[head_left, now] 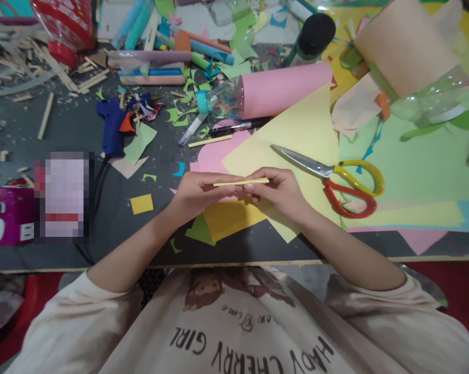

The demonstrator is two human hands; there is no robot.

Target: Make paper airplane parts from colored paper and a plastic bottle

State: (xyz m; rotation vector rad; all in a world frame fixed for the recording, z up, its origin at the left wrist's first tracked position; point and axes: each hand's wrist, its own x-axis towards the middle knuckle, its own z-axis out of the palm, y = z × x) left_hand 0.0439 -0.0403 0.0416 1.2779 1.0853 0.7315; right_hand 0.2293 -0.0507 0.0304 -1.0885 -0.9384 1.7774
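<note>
Between my two hands a narrow strip of yellow paper [241,182] lies level, seen nearly edge-on; whether it is folded I cannot tell. My left hand [203,188] pinches its left part, and my right hand [278,186] pinches the right part, with the fingertips of both almost meeting at the middle. Under the hands are a pale yellow sheet [289,140], a pink piece of paper [211,155] and a darker yellow piece [234,221]. Scissors [327,174] with one yellow and one red handle rest spread apart on the sheet, just right of my right hand.
A blue glue gun [112,127] lies at the left with its cord. A plastic bottle wrapped in pink paper [284,91] and a black pen [240,126] lie beyond my hands. Green sheets [421,161] cover the right side. Paper scraps, markers and wooden sticks litter the back.
</note>
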